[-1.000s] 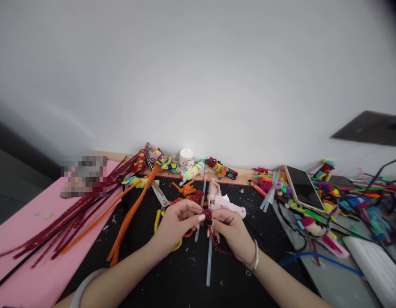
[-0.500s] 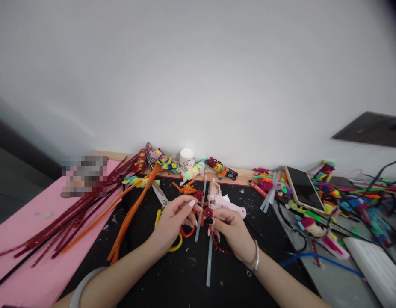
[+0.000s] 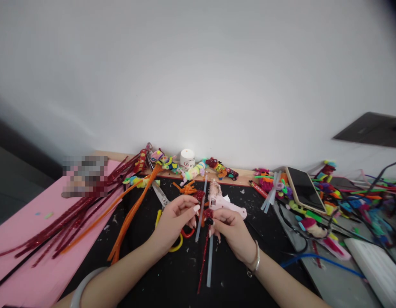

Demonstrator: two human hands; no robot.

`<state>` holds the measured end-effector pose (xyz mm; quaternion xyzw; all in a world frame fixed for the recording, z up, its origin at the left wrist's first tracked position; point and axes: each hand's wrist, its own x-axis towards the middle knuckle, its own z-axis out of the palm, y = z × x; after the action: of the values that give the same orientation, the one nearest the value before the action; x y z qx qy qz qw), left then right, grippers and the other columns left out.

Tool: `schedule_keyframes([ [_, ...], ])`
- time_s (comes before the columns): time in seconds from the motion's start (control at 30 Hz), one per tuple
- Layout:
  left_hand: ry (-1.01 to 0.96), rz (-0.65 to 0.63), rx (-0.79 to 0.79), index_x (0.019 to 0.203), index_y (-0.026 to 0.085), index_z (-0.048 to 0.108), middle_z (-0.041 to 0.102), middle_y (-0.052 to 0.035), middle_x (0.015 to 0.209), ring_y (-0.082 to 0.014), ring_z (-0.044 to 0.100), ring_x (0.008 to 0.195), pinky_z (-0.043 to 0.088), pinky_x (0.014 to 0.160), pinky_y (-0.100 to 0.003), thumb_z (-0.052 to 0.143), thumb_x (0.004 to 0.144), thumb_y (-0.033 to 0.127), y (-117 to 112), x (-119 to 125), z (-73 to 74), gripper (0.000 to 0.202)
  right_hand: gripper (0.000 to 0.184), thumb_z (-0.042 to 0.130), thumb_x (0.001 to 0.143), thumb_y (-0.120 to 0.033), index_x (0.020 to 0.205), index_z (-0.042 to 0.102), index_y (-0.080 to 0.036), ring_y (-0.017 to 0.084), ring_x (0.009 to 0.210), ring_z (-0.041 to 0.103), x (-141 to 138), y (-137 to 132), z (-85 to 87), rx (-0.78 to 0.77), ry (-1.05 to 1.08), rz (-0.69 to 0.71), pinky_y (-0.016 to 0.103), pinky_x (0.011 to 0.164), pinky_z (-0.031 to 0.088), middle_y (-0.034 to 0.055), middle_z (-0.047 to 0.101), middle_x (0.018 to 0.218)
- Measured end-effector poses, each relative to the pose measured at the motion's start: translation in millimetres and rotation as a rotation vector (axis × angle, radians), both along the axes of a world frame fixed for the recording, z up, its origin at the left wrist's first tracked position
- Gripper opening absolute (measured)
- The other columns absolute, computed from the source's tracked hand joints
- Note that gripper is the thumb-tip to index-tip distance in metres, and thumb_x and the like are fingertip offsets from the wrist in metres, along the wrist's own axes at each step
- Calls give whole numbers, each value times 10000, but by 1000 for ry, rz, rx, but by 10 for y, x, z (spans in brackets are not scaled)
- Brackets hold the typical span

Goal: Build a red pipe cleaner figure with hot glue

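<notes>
Fingers [image 3: 221,215] of the right hand [image 3: 233,229] are closing on a small red tinsel coil [image 3: 208,212], pinching it between thumb and forefinger above the middle of the desk [image 3: 159,282]. From below this pinch, a red tinsel stem [image 3: 203,261] is running toward the near side, just left of the near glue stick [image 3: 209,267]. Fingers of the left hand [image 3: 172,222] are curling just left of the coil; whether they are gripping anything cannot be told. A far glue stick [image 3: 202,214] is lying between the hands, the scissors [image 3: 160,196] are resting partly beneath the left hand, and a pink glue gun [image 3: 228,205] is lying just beyond the right. Orange offcuts [image 3: 187,187] are lying farther back. Were the pinch to loosen, the coil could be unwinding, as bent stem tends to spring back. The dangling stem could be snagging on the scissors or glue stick. A knuckle straying far could be striking the gun, risking a burn if hot.
</notes>
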<state>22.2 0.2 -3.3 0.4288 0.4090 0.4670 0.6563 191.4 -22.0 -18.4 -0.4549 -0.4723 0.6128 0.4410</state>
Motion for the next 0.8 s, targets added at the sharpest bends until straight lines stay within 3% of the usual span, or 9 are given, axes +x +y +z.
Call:
schedule_keyframes([
  [0.8,-88,22,-79,901,171,553,529,66,604,-56,487,426,388,444,-176,616,771,342,-6,2,15,224,151,671,751,-293,674,656,-164,76,409,454,11,-1,0,-3,-17,5,192,390,351,-15,619,536],
])
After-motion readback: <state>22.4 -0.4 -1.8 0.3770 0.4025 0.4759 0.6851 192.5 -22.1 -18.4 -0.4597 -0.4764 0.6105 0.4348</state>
